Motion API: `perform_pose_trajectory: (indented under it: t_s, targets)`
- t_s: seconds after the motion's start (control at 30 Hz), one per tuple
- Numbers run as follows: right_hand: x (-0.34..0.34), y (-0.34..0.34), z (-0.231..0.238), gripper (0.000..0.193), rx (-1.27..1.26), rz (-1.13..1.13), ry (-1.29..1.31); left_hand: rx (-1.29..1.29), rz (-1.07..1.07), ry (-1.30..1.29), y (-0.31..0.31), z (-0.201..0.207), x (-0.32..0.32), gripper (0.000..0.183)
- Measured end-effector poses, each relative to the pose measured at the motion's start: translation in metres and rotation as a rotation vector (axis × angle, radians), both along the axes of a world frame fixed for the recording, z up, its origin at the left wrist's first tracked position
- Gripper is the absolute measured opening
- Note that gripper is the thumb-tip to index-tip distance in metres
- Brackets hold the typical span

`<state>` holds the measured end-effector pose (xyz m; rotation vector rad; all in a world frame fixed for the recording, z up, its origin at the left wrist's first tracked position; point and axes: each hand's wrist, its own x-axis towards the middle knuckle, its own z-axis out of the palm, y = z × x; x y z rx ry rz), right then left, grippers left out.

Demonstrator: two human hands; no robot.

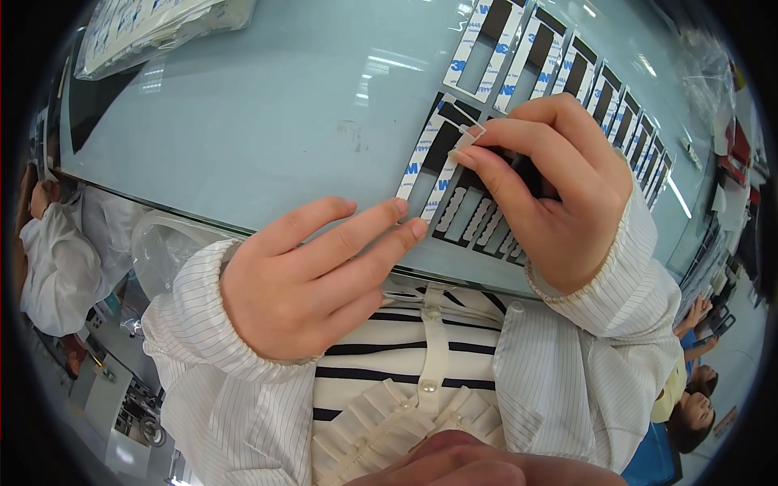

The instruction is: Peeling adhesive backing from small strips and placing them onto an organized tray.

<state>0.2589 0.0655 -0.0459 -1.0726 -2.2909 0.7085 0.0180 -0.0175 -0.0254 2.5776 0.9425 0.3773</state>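
My right hand (559,178) pinches a small, thin white rectangular frame (472,130) between thumb and forefinger. It is held at the upper end of a flat black piece with white-and-blue printed adhesive backing (415,168); whether the two touch I cannot tell. My left hand (316,271) is spread with its fingers stretched out, and two fingertips rest at the lower end of that backed piece. Partly under my right hand lies a black sheet with rows of wavy-edged pale strips (454,212).
Several similar backed pieces (528,61) lie in a row toward the far right of the glass-topped table (243,134). A clear bag of printed sheets (166,32) is at the far left. Crumpled plastic (705,57) lies far right. Other people (73,243) are at both sides.
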Motion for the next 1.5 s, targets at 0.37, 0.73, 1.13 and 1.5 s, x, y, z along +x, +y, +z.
perform_pose_trajectory:
  t_s: [0.37, 0.73, 1.13, 1.5]
  targets:
    - [0.013, 0.012, 0.004, 0.040, 0.358, -0.033, -0.250, -0.023, 0.065, 0.001, -0.003, -0.001, 0.004, 0.018]
    - [0.006, 0.004, -0.006, 0.090, 0.257, 0.254, -0.491, -0.028, 0.081, -0.001, -0.006, -0.003, 0.007, 0.016]
    - [0.031, 0.018, 0.007, 0.085, 0.347, 0.097, -0.201, -0.020, 0.023, -0.116, 0.015, 0.004, 0.004, 0.020]
    - [0.035, -0.027, 0.037, 0.013, -0.789, 0.093, 0.288, -0.139, 0.069, -0.235, 0.031, 0.018, 0.008, 0.019]
